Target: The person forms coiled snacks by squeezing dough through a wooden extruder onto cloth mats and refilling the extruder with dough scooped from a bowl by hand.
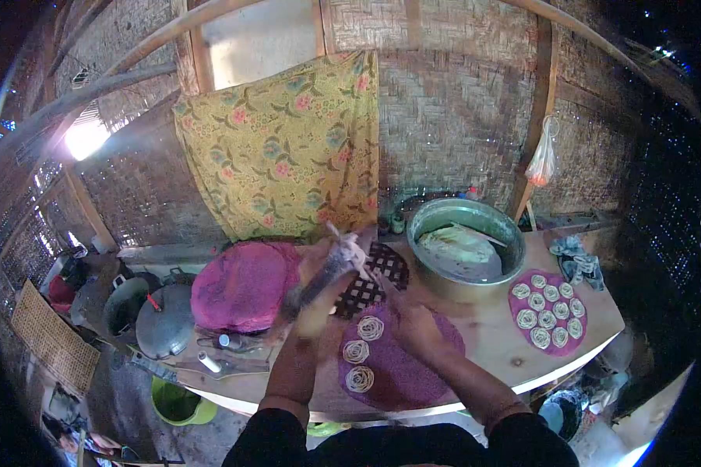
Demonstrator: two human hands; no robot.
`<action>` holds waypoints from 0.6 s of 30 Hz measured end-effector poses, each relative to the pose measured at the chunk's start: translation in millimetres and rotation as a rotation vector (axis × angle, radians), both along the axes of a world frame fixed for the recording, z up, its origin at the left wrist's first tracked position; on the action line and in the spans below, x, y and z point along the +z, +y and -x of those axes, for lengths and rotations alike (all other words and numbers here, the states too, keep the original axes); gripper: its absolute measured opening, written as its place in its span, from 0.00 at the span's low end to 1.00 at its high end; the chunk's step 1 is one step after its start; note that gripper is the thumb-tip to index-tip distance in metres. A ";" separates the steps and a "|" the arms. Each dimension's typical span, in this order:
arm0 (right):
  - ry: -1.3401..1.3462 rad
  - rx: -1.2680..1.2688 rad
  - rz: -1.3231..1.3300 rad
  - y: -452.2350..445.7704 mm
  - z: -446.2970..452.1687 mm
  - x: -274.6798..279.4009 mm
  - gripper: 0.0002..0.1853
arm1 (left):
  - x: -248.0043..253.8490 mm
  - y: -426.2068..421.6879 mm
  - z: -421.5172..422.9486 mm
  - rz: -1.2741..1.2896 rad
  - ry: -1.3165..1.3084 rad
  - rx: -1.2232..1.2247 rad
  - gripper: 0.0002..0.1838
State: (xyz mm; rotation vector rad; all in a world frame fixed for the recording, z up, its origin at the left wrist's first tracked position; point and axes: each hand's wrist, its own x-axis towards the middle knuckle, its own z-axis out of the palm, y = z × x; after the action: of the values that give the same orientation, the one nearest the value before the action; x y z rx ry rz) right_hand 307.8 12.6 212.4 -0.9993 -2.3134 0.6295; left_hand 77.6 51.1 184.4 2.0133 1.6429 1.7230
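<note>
Head view, near side first: two dark sleeves led to bare forearms reaching over the wooden desk. Between the forearms lay a large pink mat, with three pale coils in a row along its left side. Over the mat's far part was the right hand; blur hid its fingers, so whether its grip was wide or narrow could not be told. Farther left, the left hand had its grip around a dark tool, raised and tilted, with something pale and blurred at its upper end. To the left sat a bright pink pile; a black lattice lay beyond the tool. To the right, a smaller pink mat bore more coils, and a metal basin held a pale mass. Farthest, a flowered yellow cloth hung against the woven wall.
</note>
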 end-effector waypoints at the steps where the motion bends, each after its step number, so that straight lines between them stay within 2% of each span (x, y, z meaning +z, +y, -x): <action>1: 0.005 0.001 0.004 0.1 -11.8 1.0 0.31 | 8.3 -3.3 7.7 -0.018 -0.452 -0.461 0.13; 2: 0.124 0.169 0.003 6.1 -24.9 4.0 0.30 | 20.7 -8.8 12.9 -0.033 -0.943 -0.877 0.13; 3: 0.239 0.339 -0.001 12.9 -33.9 6.7 0.29 | 29.6 -15.7 11.7 -0.040 -0.935 -0.879 0.13; 4: 0.241 0.340 -0.010 24.0 -36.6 5.8 0.29 | 42.3 -24.5 6.4 0.079 -0.415 -0.364 0.12; 6: 0.200 0.105 0.087 36.0 -37.3 -2.5 0.27 | 44.0 -25.3 0.7 0.198 0.105 0.146 0.14; 7: 0.186 0.023 0.133 34.7 -37.7 -5.8 0.27 | 34.2 -21.9 -3.2 0.111 0.134 0.161 0.16; 11: 0.176 0.075 -0.140 34.9 -24.2 -13.5 0.26 | 21.2 7.0 -1.0 -0.108 0.168 0.233 0.26; 13: 0.562 0.321 0.206 38.8 -22.7 -31.7 0.25 | 17.8 12.2 9.5 -0.108 0.180 0.153 0.27; 14: 0.584 0.326 0.266 48.1 -30.2 -34.4 0.25 | 15.3 15.4 14.4 -0.107 0.186 0.127 0.27; 16: 0.328 -0.003 0.154 96.4 -62.5 -43.7 0.24 | 2.7 29.5 26.7 -0.092 -0.111 -0.095 0.25; 18: -0.074 -0.316 0.048 151.9 -102.9 -57.1 0.23 | 32.6 -12.6 -5.7 -0.036 -0.619 -0.464 0.28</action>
State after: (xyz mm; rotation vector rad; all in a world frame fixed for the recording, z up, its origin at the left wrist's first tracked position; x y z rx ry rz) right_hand 410.7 164.4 155.4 -1.3962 -2.1448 0.5273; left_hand 83.3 38.5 217.1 1.4739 0.8794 1.9083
